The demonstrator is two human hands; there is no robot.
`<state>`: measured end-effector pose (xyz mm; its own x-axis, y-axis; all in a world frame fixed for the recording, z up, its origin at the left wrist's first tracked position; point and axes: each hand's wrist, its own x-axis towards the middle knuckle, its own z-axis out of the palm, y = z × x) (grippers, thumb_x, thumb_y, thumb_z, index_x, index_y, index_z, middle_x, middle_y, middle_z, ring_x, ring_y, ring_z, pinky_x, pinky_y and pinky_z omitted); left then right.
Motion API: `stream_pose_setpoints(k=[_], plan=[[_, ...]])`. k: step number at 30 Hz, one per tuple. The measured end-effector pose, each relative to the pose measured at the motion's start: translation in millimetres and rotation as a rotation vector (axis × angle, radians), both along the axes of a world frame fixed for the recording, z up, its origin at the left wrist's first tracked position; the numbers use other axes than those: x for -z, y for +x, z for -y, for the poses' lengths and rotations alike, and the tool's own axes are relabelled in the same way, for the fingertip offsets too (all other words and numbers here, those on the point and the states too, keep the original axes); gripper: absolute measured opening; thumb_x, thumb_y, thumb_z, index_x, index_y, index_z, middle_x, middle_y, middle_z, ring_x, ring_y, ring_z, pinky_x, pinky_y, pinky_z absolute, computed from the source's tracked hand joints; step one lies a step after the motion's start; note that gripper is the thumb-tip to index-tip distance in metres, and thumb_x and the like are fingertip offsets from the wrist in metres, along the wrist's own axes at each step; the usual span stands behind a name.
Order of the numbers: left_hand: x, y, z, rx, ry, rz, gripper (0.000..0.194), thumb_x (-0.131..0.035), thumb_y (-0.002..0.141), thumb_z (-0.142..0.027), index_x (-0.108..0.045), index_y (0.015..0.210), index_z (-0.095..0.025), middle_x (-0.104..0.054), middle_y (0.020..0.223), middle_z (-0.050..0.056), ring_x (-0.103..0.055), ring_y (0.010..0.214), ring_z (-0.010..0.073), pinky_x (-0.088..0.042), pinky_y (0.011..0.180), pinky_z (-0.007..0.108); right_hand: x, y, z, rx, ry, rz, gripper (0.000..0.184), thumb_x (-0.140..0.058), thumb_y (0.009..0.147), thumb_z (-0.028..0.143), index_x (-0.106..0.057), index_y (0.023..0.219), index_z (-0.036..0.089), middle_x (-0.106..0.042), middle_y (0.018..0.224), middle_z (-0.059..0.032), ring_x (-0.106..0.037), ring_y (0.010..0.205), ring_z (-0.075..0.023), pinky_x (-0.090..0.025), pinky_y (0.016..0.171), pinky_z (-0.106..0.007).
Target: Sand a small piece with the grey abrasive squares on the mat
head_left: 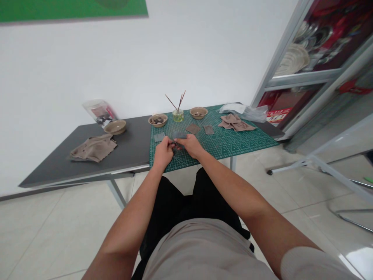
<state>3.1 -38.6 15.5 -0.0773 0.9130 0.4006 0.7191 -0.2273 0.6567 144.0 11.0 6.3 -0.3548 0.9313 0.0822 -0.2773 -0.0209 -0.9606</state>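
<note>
Both my hands meet over the green cutting mat (233, 142) on the dark table. My left hand (163, 152) and my right hand (189, 144) are closed on a small dark grey fabric piece (180, 135) held between them just above the mat. Another small grey patch (159, 137) lies on the mat beside my left hand. A brown patch (192, 128) and a grey patch (208, 129) lie a little further back on the mat.
Three tan bowls (115, 126) (157, 120) (198, 112) and a green cup with sticks (177, 115) stand at the back. Beige cloth (93, 148) lies at the table's left, another beige cloth (234, 122) and a plastic bag (247, 112) at the right. A metal-framed glass cabinet (317, 74) stands at the right.
</note>
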Motion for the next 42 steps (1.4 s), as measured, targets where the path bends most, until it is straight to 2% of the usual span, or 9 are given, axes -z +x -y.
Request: stream_pose_setpoints(k=[6, 11, 18, 24, 31, 37, 42], plan=[[-1.9, 2.9, 1.9, -0.073, -0.004, 0.038, 0.022, -0.052, 0.082, -0.009, -0.038, 0.074, -0.024, -0.058, 0.07, -0.001, -0.055, 0.068, 0.0167, -0.036, 0.065, 0.028, -2.0, 1.1, 1.3, -0.069, 0.008, -0.043, 0.033, -0.086, 0.061, 0.035, -0.07, 0.079, 0.014, -0.071, 0.076, -0.0028, -0.064, 0.068, -0.0137, -0.054, 0.066, -0.028], [-2.3, 2.7, 1.8, -0.026, -0.016, 0.027, 0.022, -0.053, 0.082, -0.009, -0.039, 0.074, -0.024, -0.057, 0.07, -0.001, -0.054, 0.069, 0.017, -0.034, 0.065, 0.028, -1.8, 0.2, 1.6, -0.003, 0.004, -0.037, 0.03, -0.084, 0.064, 0.035, -0.07, 0.078, 0.013, -0.069, 0.071, -0.0023, -0.06, 0.061, -0.012, -0.052, 0.06, -0.027], [-2.8, 2.5, 0.5, -0.07, -0.019, 0.052, 0.022, -0.053, 0.081, -0.009, -0.038, 0.074, -0.024, -0.056, 0.069, -0.001, -0.053, 0.068, 0.0174, -0.034, 0.065, 0.029, -5.6, 1.0, 2.9, -0.032, -0.012, -0.055, 0.034, -0.089, 0.056, 0.035, -0.069, 0.074, 0.013, -0.068, 0.07, -0.0014, -0.059, 0.062, -0.0116, -0.052, 0.062, -0.027], [-2.7, 3.2, 1.4, -0.039, -0.028, 0.053, 0.021, -0.053, 0.08, -0.01, -0.039, 0.072, -0.024, -0.055, 0.069, -0.001, -0.053, 0.069, 0.0175, -0.035, 0.066, 0.029, -3.4, 0.7, 3.1, 0.022, 0.045, 0.003, 0.032, -0.084, 0.064, 0.04, -0.068, 0.074, 0.014, -0.064, 0.064, 0.0005, -0.055, 0.057, -0.0107, -0.047, 0.054, -0.025], [-1.6, 1.8, -0.6, -0.066, -0.024, 0.108, 0.021, -0.053, 0.08, -0.01, -0.039, 0.072, -0.023, -0.053, 0.067, -0.002, -0.05, 0.068, 0.017, -0.035, 0.065, 0.029, -5.2, 2.7, 4.1, -0.04, 0.009, -0.036, 0.034, -0.087, 0.057, 0.036, -0.07, 0.076, 0.013, -0.069, 0.07, -0.0012, -0.059, 0.063, -0.0121, -0.051, 0.061, -0.026], [-0.7, 0.9, -0.9, -0.02, -0.022, 0.093, 0.019, -0.053, 0.08, -0.01, -0.042, 0.073, -0.023, -0.056, 0.069, -0.002, -0.053, 0.069, 0.0171, -0.036, 0.066, 0.029, -5.2, 0.0, 6.3, 0.044, 0.02, 0.001, 0.034, -0.084, 0.062, 0.042, -0.068, 0.075, 0.015, -0.067, 0.066, -0.0005, -0.058, 0.057, -0.0113, -0.05, 0.056, -0.026], [-0.9, 1.1, -0.8, -0.086, -0.024, 0.109, 0.019, -0.053, 0.081, -0.011, -0.04, 0.072, -0.023, -0.055, 0.067, -0.002, -0.051, 0.067, 0.0171, -0.035, 0.065, 0.029, -6.3, 1.1, 7.1, -0.04, 0.019, -0.02, 0.034, -0.087, 0.057, 0.039, -0.069, 0.073, 0.015, -0.07, 0.071, -0.0012, -0.061, 0.064, -0.0125, -0.052, 0.061, -0.026]])
